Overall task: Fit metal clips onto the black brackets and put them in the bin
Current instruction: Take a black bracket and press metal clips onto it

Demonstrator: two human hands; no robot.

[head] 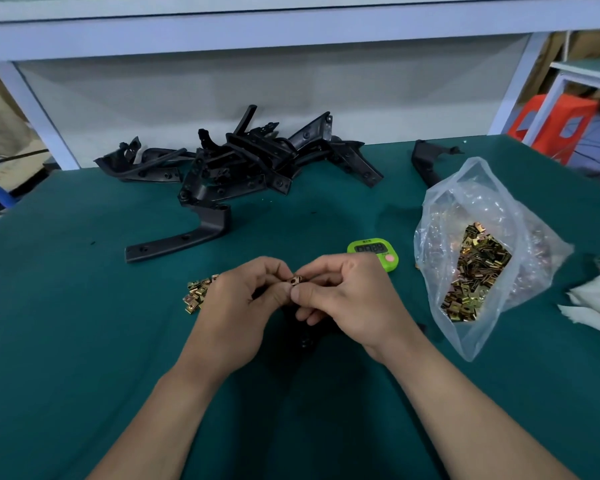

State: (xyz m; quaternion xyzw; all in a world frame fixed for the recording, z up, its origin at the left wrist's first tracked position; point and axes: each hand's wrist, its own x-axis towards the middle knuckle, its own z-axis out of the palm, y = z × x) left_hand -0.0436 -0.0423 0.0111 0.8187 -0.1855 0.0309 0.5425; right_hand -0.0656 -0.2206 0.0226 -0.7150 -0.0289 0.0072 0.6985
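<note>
Assembly in progress. We see the left hand (236, 306) and right hand (354, 303) with fingers clamped on one metal clip (295, 280), above a bracket (305, 341) mostly hidden beneath them. On the tabletop (84, 341), the bracket pile (243, 161) waits at twelve o'clock, loose clips (196, 294) at nine and the clip bag (471, 271) at three. No bin shows, so we judge that most work remains.

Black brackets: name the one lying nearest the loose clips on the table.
The L-shaped bracket lying flat in front of the bracket pile, just beyond the loose clips. The others are heaped farther back or sit behind the plastic bag.
</note>
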